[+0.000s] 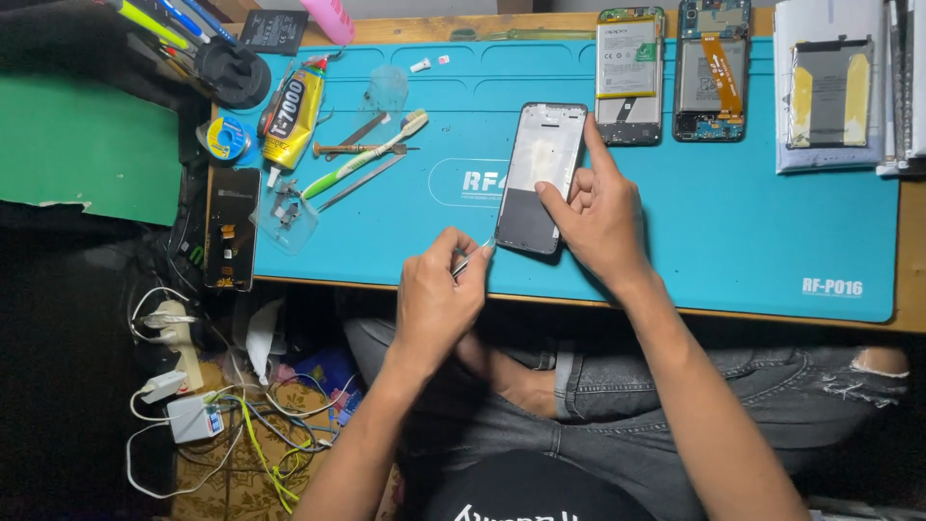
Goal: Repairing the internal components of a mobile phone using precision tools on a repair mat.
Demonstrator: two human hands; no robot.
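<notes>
Phone frame (pixel 540 178) is lying on the blue mat (pixel 733 222), a flat dark rectangle with a pale, glossy upper part, near the front edge of the counter (pixel 912 280). Going left to right: a green sheet (pixel 77 145) is covering the far left, then a dark phone panel (pixel 231 229) is resting half off the mat, beside a yellow glue tube (pixel 292 121), a green-and-white toothbrush (pixel 367 154) and thin metal tools (pixel 362 181). The left hand (pixel 439 294) is pinching tweezers (pixel 471 259), their tip touching the frame's lower left corner; most of the tool is hidden by the fingers. The right hand (pixel 598 212) is pressing the frame down, thumb on its face, index finger stretched along its right edge. Farther right, two opened phones (pixel 670 72) are showing batteries and a ribbon cable, and a grey part with yellow strips (pixel 830 92) is lying on white paper, cut off by the top edge.
</notes>
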